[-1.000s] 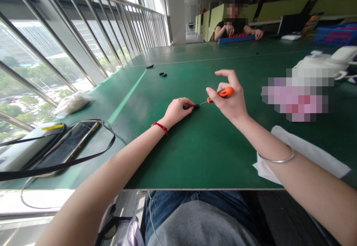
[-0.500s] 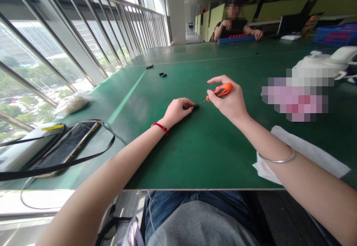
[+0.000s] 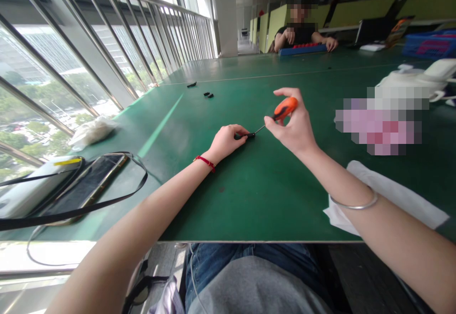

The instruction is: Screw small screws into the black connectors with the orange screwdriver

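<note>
Left hand (image 3: 228, 139) and right hand (image 3: 297, 131) face each other over the middle of the green table (image 3: 270, 200). Farthest left, a pale device (image 3: 33, 190) and a dark phone (image 3: 92, 183) lie side by side with a black strap (image 3: 137, 188) looped around them; at the table's edge they seem parked out of the way. A crumpled clear bag (image 3: 94, 131) sits beyond, and loose black bits (image 3: 208, 95) lie farther back.

Next, the left thumb and fingertips are closed in a pinch on a small black piece (image 3: 251, 135), held low at the tabletop, probably so it cannot twist under the tool. An orange-and-black screwdriver (image 3: 286, 107) slants down to the piece's right end; whether its tip is seated is too small to tell. Higher up, the right hand grasps the handle lightly, index finger free, a grip that looks suited to turning. Across the table, a person sits behind a blue tray (image 3: 302, 50). White paper (image 3: 338, 219) lies beneath the right forearm, with a pixelated pink item (image 3: 384, 126) farther off.
</note>
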The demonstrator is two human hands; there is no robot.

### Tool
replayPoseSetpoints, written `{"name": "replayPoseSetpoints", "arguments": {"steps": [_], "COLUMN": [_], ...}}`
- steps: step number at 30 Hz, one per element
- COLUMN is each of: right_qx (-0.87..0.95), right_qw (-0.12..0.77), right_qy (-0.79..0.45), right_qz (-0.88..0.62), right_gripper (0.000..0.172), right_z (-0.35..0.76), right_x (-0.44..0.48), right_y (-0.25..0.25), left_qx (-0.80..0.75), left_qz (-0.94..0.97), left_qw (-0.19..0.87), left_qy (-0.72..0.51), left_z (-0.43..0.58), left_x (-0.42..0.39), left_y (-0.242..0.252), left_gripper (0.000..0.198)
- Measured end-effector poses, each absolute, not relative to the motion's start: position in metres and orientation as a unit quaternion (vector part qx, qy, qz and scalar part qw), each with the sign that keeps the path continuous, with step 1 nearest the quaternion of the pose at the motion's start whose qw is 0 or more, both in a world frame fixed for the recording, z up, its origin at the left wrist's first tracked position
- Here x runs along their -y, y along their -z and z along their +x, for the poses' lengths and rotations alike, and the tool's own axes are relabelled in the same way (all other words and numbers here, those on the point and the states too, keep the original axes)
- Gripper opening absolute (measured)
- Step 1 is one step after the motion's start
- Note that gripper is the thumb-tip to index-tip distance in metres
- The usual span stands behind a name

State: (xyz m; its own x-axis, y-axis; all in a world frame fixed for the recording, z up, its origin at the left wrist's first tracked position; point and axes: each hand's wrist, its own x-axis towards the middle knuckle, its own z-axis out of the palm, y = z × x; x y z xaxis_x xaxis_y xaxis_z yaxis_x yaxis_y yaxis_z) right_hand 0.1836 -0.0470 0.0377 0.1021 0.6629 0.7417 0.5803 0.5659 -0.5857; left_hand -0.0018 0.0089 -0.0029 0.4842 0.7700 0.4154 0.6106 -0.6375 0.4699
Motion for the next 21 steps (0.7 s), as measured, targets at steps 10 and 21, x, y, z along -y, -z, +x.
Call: {"name": "replayPoseSetpoints", "arguments": {"steps": [10, 21], "right_qx": [0.670, 0.674], "right_qw": [0.584, 0.579], "right_qy": [-0.042, -0.042], "right_qz": [-0.456, -0.456], "right_gripper": [0.042, 0.036], "right_z": [0.1840, 0.1853], "right_x": [0.0455, 0.0457], "right_y": [-0.0366, -0.0362], "left_qx": [-0.405, -0.404], "left_qz": [0.851, 0.852], "left_qw": [0.131, 0.130], "left_qy": [-0.308, -0.308], "left_z": [-0.0019, -0.0014], "left_x": [-0.0086, -0.0081], "left_y": [0.0029, 0.0018], "left_gripper": [0.022, 0.023]}}
